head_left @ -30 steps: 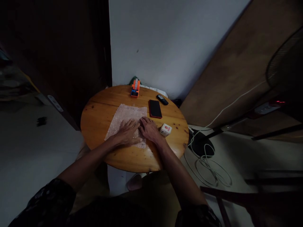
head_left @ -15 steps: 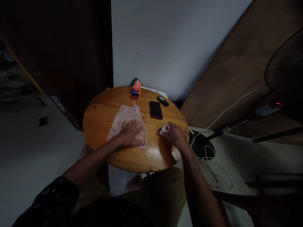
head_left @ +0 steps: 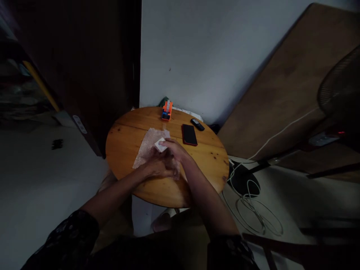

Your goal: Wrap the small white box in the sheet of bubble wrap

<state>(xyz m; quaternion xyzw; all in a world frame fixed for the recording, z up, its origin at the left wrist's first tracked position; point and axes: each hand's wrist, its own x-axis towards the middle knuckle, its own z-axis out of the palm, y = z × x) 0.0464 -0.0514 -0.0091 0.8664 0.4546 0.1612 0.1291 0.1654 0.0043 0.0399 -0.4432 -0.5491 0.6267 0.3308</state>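
Observation:
A small white box (head_left: 161,145) is held in my right hand (head_left: 174,149), tilted above the bubble wrap sheet (head_left: 146,148). My left hand (head_left: 159,165) is just below the box, over the bubble wrap's near part. Its fingers look loosely spread, partly hidden in shadow and behind my right hand; whether they touch the box I cannot tell. The sheet lies on the round wooden table (head_left: 123,138), and its near right edge shows past my hands.
An orange tape dispenser (head_left: 167,110) stands at the table's back. A dark phone with a red edge (head_left: 189,135) and a small black handset (head_left: 197,124) lie to its right. White cables (head_left: 253,202) and a fan's base (head_left: 243,176) are on the floor to the right.
My right hand has carried the box leftward from the table's right side to above the bubble wrap. My left hand no longer lies flat on the sheet. The view has shifted slightly.

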